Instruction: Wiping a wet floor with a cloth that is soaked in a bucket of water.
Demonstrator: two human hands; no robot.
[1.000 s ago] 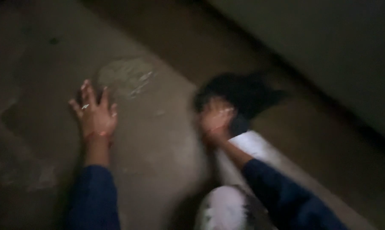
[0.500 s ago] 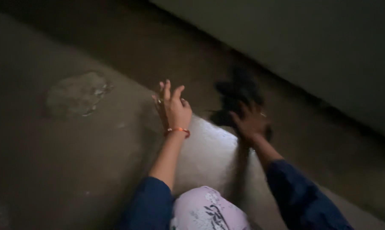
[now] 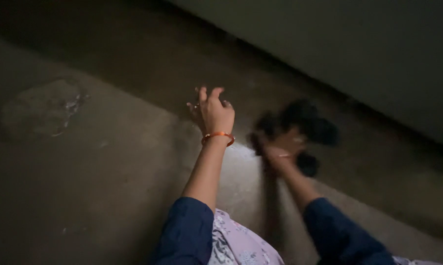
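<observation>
Right hand (image 3: 280,149), blurred, holds a dark cloth (image 3: 302,130) low against the floor (image 3: 108,186); grip unclear. Left hand (image 3: 214,113) raised, fingers loosely spread, holding nothing.

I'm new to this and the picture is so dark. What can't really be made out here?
- Black thing, head view: motion blur and dim light hide what it is.
- Right hand: smeared by motion; its grip on the black thing cannot be told.
- Left hand: fingertips dim, so contact with the floor is unclear.
- Pale patch on the floor: too dark to identify.
- The person's body: cut off by the bottom edge.
</observation>
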